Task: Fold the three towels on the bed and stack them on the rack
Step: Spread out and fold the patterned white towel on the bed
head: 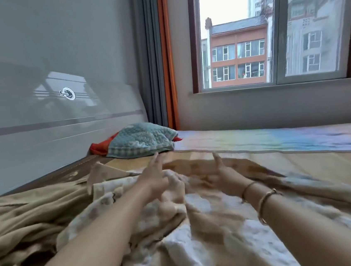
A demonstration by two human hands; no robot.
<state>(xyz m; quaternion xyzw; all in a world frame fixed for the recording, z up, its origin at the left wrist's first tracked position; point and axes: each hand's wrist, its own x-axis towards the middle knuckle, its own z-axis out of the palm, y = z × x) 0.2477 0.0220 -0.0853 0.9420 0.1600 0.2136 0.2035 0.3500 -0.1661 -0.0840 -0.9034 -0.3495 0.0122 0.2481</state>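
both hands, left hand and right hand, fingers spread loose over a rumpled, nubby beige towel.

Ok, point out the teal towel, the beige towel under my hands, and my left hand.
teal towel (141, 139), head view, middle of its patterned top.
beige towel (201, 223), head view, rumpled centre between the forearms.
left hand (153, 178), head view, back of the hand.

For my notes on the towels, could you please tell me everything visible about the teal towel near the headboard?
The teal towel lies at the far end of the bed against the grey headboard. It looks like soft woven cloth, blue-green with a paler pattern and a checked border along its near edge. It is unfolded and bunched into a rounded heap, draped over a red cloth that shows at both sides. Neither hand touches it.
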